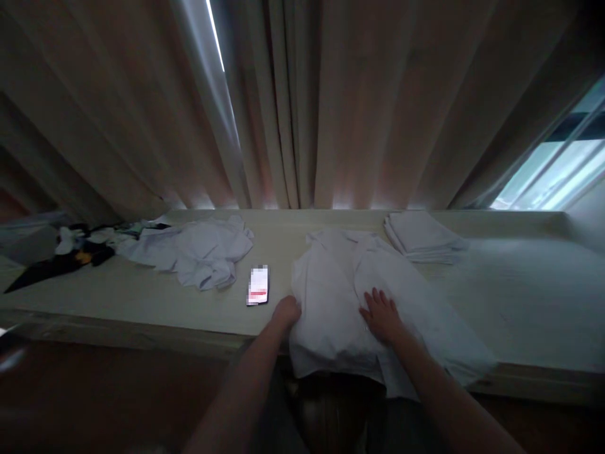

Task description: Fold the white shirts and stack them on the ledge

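Observation:
A white shirt (326,302) lies spread on the pale ledge (217,315), its collar end toward the curtain and its lower hem hanging over the front edge. My left hand (287,310) is closed at the shirt's left side edge, the fabric seemingly pinched in its fingers. Flat on the right half of the shirt rests my right hand (382,315), fingers spread. Left of the shirt lies a phone (258,285) with its screen lit and blurred out.
A crumpled white cloth pile (203,249) lies left of the phone. Dark and mixed clothes (89,246) are at the far left. Folded white cloths (423,236) are stacked at the back right. Long curtains (368,113) hang behind the ledge; a window (553,170) shows at right.

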Tool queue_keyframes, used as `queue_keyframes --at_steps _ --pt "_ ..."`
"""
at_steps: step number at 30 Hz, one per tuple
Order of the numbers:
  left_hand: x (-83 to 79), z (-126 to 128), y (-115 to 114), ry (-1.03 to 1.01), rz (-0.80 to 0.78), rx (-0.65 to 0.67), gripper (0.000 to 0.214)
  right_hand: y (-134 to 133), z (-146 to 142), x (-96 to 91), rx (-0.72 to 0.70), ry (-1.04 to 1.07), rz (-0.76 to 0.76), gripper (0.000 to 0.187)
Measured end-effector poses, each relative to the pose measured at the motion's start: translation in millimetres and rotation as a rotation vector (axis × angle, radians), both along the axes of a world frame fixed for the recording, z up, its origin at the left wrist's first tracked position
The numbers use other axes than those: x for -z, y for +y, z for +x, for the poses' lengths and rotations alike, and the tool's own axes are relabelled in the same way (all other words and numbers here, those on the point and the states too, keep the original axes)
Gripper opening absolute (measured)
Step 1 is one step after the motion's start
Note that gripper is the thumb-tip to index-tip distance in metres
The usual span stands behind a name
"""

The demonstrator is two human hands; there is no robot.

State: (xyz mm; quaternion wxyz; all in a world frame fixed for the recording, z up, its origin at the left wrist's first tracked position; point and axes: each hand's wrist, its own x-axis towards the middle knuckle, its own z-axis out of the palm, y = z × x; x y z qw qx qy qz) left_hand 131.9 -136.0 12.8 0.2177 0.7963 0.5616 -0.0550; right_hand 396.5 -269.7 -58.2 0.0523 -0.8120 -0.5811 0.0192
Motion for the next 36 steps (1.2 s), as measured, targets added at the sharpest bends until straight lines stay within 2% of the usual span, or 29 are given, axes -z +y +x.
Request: queue_keyframes --at_steps 3,8,10,12,14,16,19,22,25,27,29,33,36 --pt "-24.7 0 28 -0.015 0.108 -0.102 0.026 0 -1 16.3 -0.004 -0.045 0.021 0.056" --pt "-91.4 -13 92 -0.033 0.326 -0.268 0.034 2 -2 24.5 0.018 -0.092 0.061 0.055" --pt "-116.3 -20 112 -0.071 0.517 -0.328 0.034 4 -3 23.7 0.021 -0.094 0.056 0.055" --pt "-132.9 -28 126 -0.112 0.690 -0.311 0.035 7 -5 22.5 0.017 -0.094 0.054 0.056" --pt "-137.8 -37 135 -0.099 0.802 -0.236 0.038 10 -9 21.8 0.006 -0.091 0.057 0.056" --pt "-130.4 -46 139 -0.018 0.819 -0.208 0.045 13 -14 21.7 -0.013 -0.082 0.062 0.056" --pt "-103.8 -61 139 0.128 0.633 -0.262 0.056 18 -22 21.7 -0.039 -0.060 0.061 0.057" --pt "-75.4 -73 135 0.217 0.447 -0.265 0.050 21 -27 21.1 -0.048 -0.043 0.061 0.057" --pt "-55.6 -72 126 0.231 0.430 -0.235 0.039 23 -30 18.9 -0.050 -0.044 0.063 0.057" --pt "-45.1 -61 115 0.208 0.437 -0.172 0.036 24 -31 16.4 -0.054 -0.051 0.056 0.057" --pt "-33.0 -43 101 0.159 0.446 -0.054 0.036 26 -33 13.1 -0.055 -0.052 0.039 0.056" --pt "-0.6 2 58 0.051 0.470 0.279 0.045 30 -42 4.9 -0.043 -0.023 -0.003 0.057" --pt "23.5 27 25 0.015 0.431 0.388 0.052 29 -49 -1.0 -0.053 0.013 -0.024 0.059"
